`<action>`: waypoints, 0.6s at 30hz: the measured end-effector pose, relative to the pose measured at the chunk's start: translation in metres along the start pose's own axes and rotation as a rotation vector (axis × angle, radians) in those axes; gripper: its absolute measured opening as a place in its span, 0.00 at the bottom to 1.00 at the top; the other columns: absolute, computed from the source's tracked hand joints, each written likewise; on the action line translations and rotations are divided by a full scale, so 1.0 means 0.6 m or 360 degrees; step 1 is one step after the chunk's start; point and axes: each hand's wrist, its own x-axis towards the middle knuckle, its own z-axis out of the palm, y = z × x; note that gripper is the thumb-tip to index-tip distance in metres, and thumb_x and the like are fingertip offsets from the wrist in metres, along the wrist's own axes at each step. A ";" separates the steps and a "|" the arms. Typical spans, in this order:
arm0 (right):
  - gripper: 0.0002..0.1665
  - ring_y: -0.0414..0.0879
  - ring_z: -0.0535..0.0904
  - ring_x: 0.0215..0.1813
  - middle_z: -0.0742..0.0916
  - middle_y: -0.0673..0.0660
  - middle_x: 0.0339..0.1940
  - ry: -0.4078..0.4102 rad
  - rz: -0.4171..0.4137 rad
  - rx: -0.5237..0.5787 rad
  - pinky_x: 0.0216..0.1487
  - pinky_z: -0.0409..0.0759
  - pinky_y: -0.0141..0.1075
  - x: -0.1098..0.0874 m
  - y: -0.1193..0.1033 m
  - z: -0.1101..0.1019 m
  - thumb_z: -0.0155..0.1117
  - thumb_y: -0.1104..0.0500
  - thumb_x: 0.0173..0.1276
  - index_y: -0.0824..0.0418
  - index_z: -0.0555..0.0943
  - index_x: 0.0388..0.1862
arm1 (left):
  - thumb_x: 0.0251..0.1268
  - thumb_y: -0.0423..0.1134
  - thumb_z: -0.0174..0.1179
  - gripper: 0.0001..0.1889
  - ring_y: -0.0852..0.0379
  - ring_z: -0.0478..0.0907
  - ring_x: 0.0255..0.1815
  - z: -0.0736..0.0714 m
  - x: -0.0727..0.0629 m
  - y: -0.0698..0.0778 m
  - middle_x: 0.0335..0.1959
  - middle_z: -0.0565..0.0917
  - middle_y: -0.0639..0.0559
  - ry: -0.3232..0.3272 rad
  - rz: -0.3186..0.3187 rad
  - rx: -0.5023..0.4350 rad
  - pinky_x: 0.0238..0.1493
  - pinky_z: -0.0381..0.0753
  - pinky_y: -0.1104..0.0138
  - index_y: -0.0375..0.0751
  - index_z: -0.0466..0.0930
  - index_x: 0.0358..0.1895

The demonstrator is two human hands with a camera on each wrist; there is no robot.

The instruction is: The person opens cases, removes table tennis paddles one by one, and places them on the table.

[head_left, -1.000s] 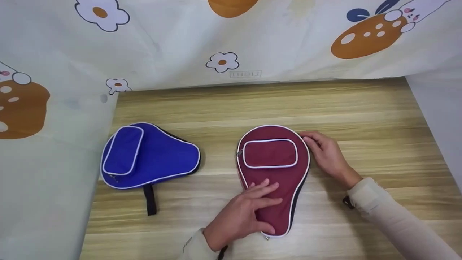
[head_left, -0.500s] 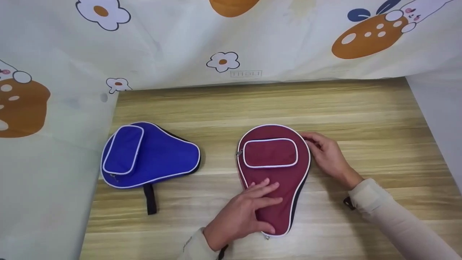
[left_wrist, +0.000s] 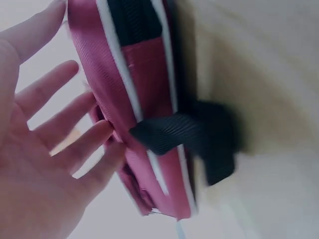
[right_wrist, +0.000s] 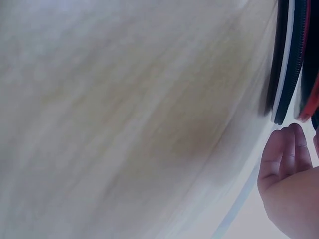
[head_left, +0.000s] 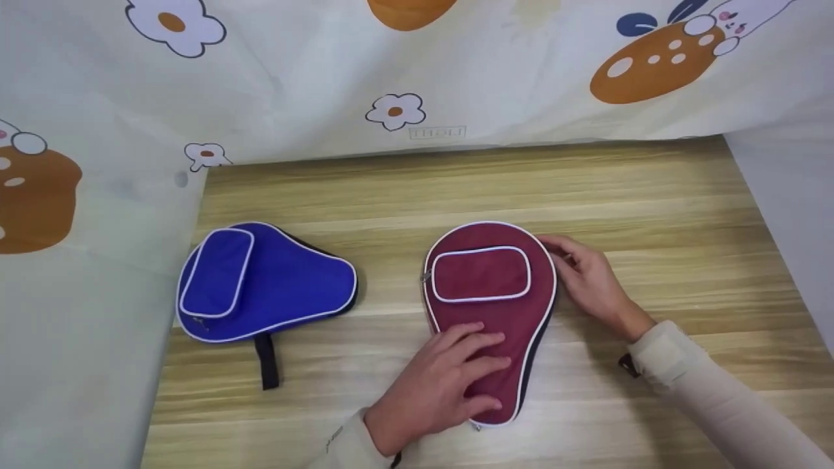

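A dark red table tennis bat case (head_left: 485, 326) with white piping lies flat on the table, its wide end away from me. My left hand (head_left: 433, 384) rests on its narrow half, fingers straight and spread. In the left wrist view those fingers touch the side of the case, where a black strap (left_wrist: 187, 132) sticks out. My right hand (head_left: 593, 280) is at the upper right rim, index finger and thumb against the edge. The right wrist view shows a zip (right_wrist: 294, 64) and a red-orange edge (right_wrist: 311, 102) above the fingers; whether they pinch anything is hidden.
A blue bat case (head_left: 293, 286) lies on the left of the wood-grain table (head_left: 391, 195), its black strap (head_left: 267, 361) toward me. A patterned cloth (head_left: 313, 85) hangs along the back and left.
The thumb of my right hand has slipped from the top of the rim to its side. My left hand has shifted slightly on the case. The blue case lies where it was.
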 end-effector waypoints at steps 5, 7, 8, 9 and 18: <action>0.17 0.27 0.80 0.46 0.91 0.54 0.52 0.0003 0.0012 -0.0009 0.44 0.77 0.20 0.000 -0.009 -0.001 0.59 0.63 0.77 0.55 0.84 0.61 | 0.69 0.53 0.64 0.14 0.57 0.73 0.69 -0.014 0.027 0.008 0.63 0.82 0.66 0.0101 0.0238 0.0038 0.68 0.74 0.64 0.62 0.86 0.55; 0.18 0.27 0.80 0.46 0.91 0.54 0.51 0.0003 0.0016 -0.0011 0.44 0.77 0.20 0.000 -0.013 -0.002 0.59 0.63 0.77 0.55 0.84 0.62 | 0.72 0.51 0.60 0.12 0.57 0.72 0.70 -0.017 0.040 0.013 0.62 0.83 0.68 0.0120 0.0332 0.0084 0.70 0.72 0.64 0.62 0.86 0.53; 0.18 0.27 0.80 0.46 0.91 0.54 0.51 0.0004 0.0017 -0.0008 0.44 0.77 0.20 0.000 -0.015 -0.003 0.59 0.63 0.77 0.55 0.84 0.62 | 0.73 0.50 0.59 0.11 0.57 0.72 0.71 -0.018 0.046 0.016 0.61 0.83 0.68 0.0126 0.0371 0.0101 0.72 0.70 0.64 0.62 0.87 0.53; 0.18 0.27 0.80 0.46 0.91 0.54 0.51 0.0006 0.0016 -0.0005 0.44 0.77 0.20 0.000 -0.016 -0.003 0.59 0.63 0.77 0.55 0.84 0.62 | 0.74 0.49 0.57 0.11 0.57 0.72 0.72 -0.017 0.052 0.019 0.61 0.83 0.68 0.0128 0.0414 0.0124 0.74 0.69 0.64 0.62 0.86 0.52; 0.19 0.29 0.82 0.47 0.91 0.54 0.51 0.0045 0.0006 0.0067 0.44 0.79 0.20 -0.002 -0.029 -0.001 0.58 0.63 0.77 0.54 0.83 0.63 | 0.74 0.54 0.54 0.13 0.57 0.66 0.79 0.005 0.105 0.016 0.62 0.82 0.69 -0.0049 0.0645 0.0476 0.83 0.58 0.53 0.65 0.85 0.53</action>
